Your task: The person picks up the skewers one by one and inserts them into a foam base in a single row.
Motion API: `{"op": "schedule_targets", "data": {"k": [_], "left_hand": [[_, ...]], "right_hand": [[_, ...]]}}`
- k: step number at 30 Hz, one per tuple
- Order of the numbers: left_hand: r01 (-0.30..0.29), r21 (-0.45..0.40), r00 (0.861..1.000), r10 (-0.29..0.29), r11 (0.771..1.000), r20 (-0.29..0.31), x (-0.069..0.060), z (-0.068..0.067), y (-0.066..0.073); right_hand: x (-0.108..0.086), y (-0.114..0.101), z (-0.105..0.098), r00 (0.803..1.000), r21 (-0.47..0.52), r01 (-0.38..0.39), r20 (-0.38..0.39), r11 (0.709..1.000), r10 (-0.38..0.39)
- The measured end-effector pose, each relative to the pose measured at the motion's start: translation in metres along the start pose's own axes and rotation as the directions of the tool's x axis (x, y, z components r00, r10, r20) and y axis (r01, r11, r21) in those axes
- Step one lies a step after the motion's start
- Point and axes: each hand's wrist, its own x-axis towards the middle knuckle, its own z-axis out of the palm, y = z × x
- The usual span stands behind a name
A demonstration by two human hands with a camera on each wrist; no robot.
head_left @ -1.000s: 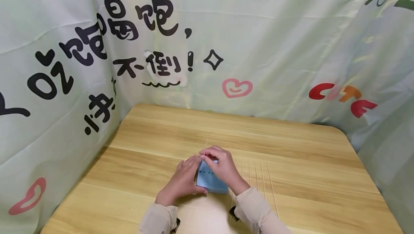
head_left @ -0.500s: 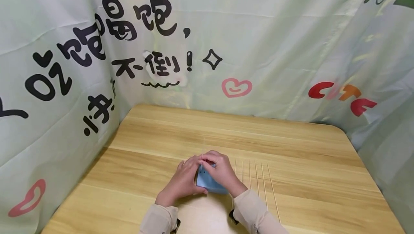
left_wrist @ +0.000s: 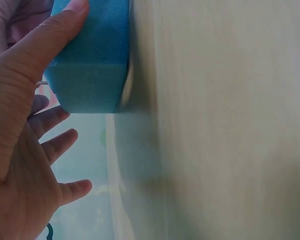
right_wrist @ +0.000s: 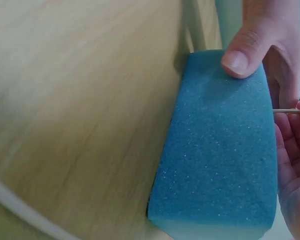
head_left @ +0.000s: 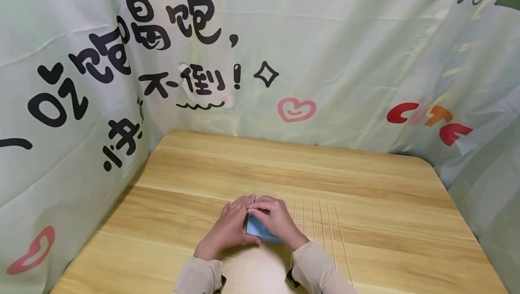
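A light blue foam block rests on the table in front of the person. The left hand holds it at its left end. In the left wrist view the thumb lies on the block's near side, with other fingers spread out past its end. Above the block's top the right hand pinches a thin wooden skewer, which stands roughly upright at the left end. Its lower end meets the block's upper face in the right wrist view. The right hand covers most of that face.
Several thin skewers lie side by side on the wooden table, right of the block. The right forearm covers part of them. A printed cloth hangs behind the table and along its sides.
The right hand has come down toward the block with the skewer, and less of the skewer shows above the fingers. The dark holes on top are now mostly covered. The left hand has stayed put.
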Motion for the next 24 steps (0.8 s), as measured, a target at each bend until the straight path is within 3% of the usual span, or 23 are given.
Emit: {"op": "schedule_targets", "data": {"k": [14,19,24], "left_hand": [[-0.005,-0.016,1.000,0.005,1.000,-0.006,0.001,0.000,0.002],[-0.003,-0.014,1.000,0.002,1.000,-0.005,0.000,0.000,0.003],[0.015,-0.001,1.000,-0.015,1.000,-0.011,0.000,0.000,0.003]], "right_hand": [[-0.001,-0.004,-0.003,0.999,0.019,-0.036,0.015,0.999,0.036],[-0.004,-0.006,-0.006,0.996,0.040,-0.077,0.043,0.996,0.075],[-0.005,-0.007,-0.019,0.991,0.030,-0.132,0.005,0.991,0.131]]}}
